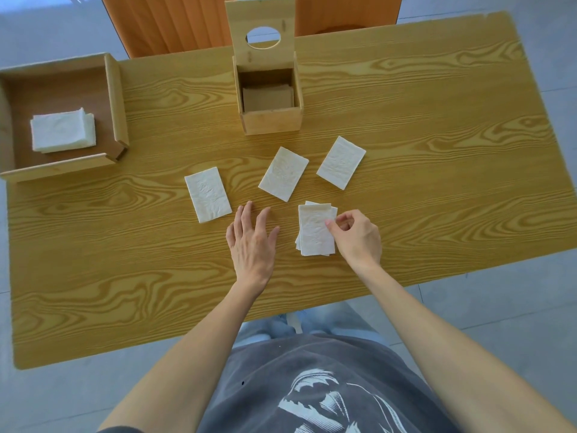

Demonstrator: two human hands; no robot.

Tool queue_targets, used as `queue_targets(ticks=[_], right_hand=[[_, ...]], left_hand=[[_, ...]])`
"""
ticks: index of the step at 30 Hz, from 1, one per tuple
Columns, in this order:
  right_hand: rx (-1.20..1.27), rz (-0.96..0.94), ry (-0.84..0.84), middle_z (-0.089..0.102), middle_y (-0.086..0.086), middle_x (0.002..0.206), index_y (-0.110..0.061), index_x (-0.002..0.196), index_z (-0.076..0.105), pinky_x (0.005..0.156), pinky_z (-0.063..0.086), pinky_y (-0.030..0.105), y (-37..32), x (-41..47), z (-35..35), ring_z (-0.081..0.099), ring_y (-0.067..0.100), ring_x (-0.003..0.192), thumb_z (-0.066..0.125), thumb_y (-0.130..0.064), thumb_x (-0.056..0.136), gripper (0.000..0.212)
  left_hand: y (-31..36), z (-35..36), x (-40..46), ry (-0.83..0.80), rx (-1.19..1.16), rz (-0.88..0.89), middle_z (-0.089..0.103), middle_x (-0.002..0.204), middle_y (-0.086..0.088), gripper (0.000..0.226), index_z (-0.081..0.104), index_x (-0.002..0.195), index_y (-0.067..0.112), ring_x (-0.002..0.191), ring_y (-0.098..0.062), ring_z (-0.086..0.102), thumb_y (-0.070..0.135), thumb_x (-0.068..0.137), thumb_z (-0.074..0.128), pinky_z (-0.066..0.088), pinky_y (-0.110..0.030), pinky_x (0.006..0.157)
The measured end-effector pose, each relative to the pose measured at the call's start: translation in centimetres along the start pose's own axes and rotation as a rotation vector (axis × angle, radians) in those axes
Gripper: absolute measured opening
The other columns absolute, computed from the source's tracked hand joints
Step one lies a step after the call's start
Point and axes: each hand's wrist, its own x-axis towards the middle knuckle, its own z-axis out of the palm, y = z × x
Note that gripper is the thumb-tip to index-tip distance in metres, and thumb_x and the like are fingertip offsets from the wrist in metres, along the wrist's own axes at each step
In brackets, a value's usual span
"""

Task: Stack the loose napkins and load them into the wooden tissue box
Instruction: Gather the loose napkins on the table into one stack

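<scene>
Nearest on the table (93,276), the right hand (357,237) is pinching a small napkin stack (313,232); the left hand (251,242) is lying spread flat. Beyond are lying 3 loose napkins (283,173), then 1 open wooden tissue box (271,120) and 1 tray (112,98) far left holding 1 napkin pile (62,130). No writing is showing.

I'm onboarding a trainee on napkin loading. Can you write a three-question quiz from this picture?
1. How many single napkins lie loose on the table, apart from the small stack?
2. True or false: the tissue box has its lid shut.
3. Which hand touches the small stack: A) left hand B) right hand?

Key: 1) three: left napkin, middle napkin, right napkin. 2) false, it stands open. 3) B.
</scene>
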Motion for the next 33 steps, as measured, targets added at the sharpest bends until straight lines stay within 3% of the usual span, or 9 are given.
queue_targets(ticks=[3,6,9,17,21,24,27,30,33], right_hand=[[-0.029,-0.139,0.018,0.068,-0.004,0.095,-0.020,0.112,0.065,0.070,0.049,0.031,-1.2,1.4,-0.6,0.065,0.017,0.090,0.068,-0.040,0.090,0.030],[-0.164,-0.246,-0.044,0.063,0.002,0.112,-0.024,0.125,0.062,0.070,0.047,0.032,-2.1,2.5,-0.6,0.063,0.021,0.096,0.069,-0.040,0.089,0.040],[-0.248,-0.263,-0.085,0.059,0.005,0.121,-0.023,0.125,0.064,0.072,0.046,0.032,-2.5,2.9,-0.1,0.064,0.025,0.102,0.070,-0.039,0.089,0.039],[-0.187,-0.289,-0.012,0.070,0.003,0.104,-0.017,0.100,0.073,0.073,0.053,0.032,-2.1,3.4,0.1,0.066,0.019,0.092,0.070,-0.025,0.091,0.013],[-0.141,-0.296,0.013,0.075,0.000,0.098,-0.016,0.095,0.077,0.075,0.054,0.031,-1.8,3.5,-0.5,0.067,0.017,0.092,0.070,-0.022,0.089,0.011],[-0.050,-0.235,0.008,0.075,-0.002,0.094,-0.016,0.094,0.077,0.075,0.052,0.029,-1.4,3.5,-1.0,0.067,0.015,0.089,0.071,-0.023,0.089,0.011],[0.009,-0.180,0.000,0.075,-0.003,0.091,-0.017,0.093,0.076,0.075,0.053,0.030,-0.8,3.4,-1.3,0.068,0.015,0.088,0.071,-0.023,0.088,0.009],[0.018,-0.161,0.007,0.075,-0.003,0.091,-0.018,0.092,0.076,0.073,0.050,0.028,-0.5,3.4,-1.3,0.068,0.016,0.088,0.070,-0.022,0.089,0.008],[0.020,-0.135,0.022,0.075,-0.002,0.091,-0.017,0.093,0.076,0.070,0.044,0.025,-0.4,3.4,-1.4,0.066,0.014,0.084,0.069,-0.023,0.090,0.010]], left_hand=[[0.1,0.0,0.1,0.000,-0.007,-0.002,0.035,0.157,-0.009,0.041,0.054,0.135,0.024,0.149,-0.027,0.025,0.037,0.096,0.058,0.023,-0.047,0.118],[0.3,-0.1,0.1,-0.010,-0.025,-0.019,0.033,0.158,-0.009,0.040,0.055,0.133,0.025,0.149,-0.027,0.023,0.038,0.095,0.058,0.020,-0.047,0.119],[0.8,-0.1,0.0,-0.018,-0.038,-0.019,0.032,0.158,-0.011,0.042,0.055,0.131,0.024,0.150,-0.028,0.021,0.046,0.094,0.057,0.019,-0.049,0.120],[1.3,-0.2,-0.2,-0.078,-0.021,-0.023,0.021,0.162,-0.012,0.058,0.049,0.133,0.025,0.152,-0.029,0.010,0.055,0.086,0.063,0.009,-0.050,0.121],[1.5,-0.3,-0.2,-0.095,-0.019,-0.026,0.020,0.162,-0.013,0.057,0.050,0.132,0.026,0.153,-0.029,0.009,0.053,0.085,0.066,0.009,-0.050,0.121],[1.7,-0.6,-0.1,-0.110,-0.015,-0.017,0.021,0.162,-0.013,0.052,0.054,0.129,0.029,0.152,-0.029,0.009,0.048,0.083,0.070,0.009,-0.050,0.121],[1.8,-0.8,0.0,-0.101,-0.030,0.078,0.036,0.156,-0.011,0.038,0.064,0.120,0.032,0.149,-0.030,0.022,0.041,0.084,0.072,0.018,-0.049,0.118],[2.0,-0.8,0.2,-0.092,-0.073,0.166,0.048,0.147,-0.007,0.019,0.074,0.105,0.033,0.144,-0.027,0.032,0.039,0.088,0.067,0.025,-0.047,0.115],[2.2,-0.7,0.1,-0.087,-0.059,0.176,0.048,0.148,-0.007,0.020,0.076,0.098,0.033,0.144,-0.027,0.032,0.044,0.090,0.061,0.025,-0.050,0.115]])
